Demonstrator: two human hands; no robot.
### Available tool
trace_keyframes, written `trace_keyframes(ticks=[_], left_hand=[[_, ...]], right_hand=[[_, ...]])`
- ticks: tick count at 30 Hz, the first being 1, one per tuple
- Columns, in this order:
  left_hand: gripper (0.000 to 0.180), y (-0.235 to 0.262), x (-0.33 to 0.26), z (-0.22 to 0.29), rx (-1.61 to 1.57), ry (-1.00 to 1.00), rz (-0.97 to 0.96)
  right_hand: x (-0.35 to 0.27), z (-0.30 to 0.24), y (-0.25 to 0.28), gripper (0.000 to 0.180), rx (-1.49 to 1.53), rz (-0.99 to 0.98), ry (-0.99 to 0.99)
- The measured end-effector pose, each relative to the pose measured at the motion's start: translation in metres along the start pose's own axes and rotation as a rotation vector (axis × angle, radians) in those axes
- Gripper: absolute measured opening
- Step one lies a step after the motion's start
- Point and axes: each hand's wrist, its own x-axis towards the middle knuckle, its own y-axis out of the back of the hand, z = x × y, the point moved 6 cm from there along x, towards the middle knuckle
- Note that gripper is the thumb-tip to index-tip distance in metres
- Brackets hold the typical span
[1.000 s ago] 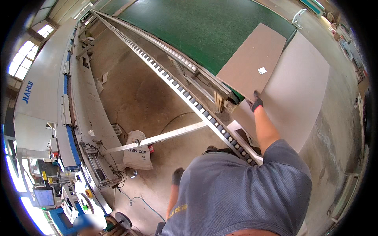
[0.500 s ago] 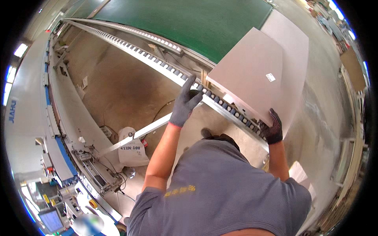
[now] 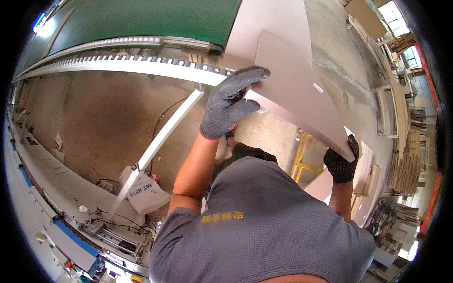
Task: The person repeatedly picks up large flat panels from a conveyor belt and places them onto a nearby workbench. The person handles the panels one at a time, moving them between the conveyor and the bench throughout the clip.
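A flat grey-pink panel with a small white label slants across in front of me, its long near edge facing my body. My left hand, in a dark knit glove, has its near left corner, fingers over the top and thumb at the edge below. At the near right corner, my right hand, gloved too, is closed round the panel with its thumb up along the side. Beyond lies a second pale panel, partly covered by the first one.
Left of the panel runs a roller rail on a white frame with a slanted strut. A green conveyor belt lies behind it. A white sack stands by the machine at left. A yellow frame and stacked boards are at right.
My view and body have turned right. The labelled panel has come off the roller rail toward me, and my left hand has moved from the rail onto its corner. My right hand keeps its hold.
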Motion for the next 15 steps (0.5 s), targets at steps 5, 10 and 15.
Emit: trace_keyframes(ticks=[5,10,15], left_hand=[[0.044,-0.017,-0.02,0.012,0.173,-0.033,0.046],[0.036,-0.025,-0.032,0.021,0.343,0.022,0.154],[0.031,-0.031,-0.039,0.008,0.228,-0.025,0.269]], right_hand=[[-0.024,-0.001,0.002,0.027,0.464,0.025,-0.148],[-0.031,0.014,-0.015,0.025,0.788,0.056,-0.221],[-0.028,0.002,-0.01,0.024,0.614,0.213,-0.114]])
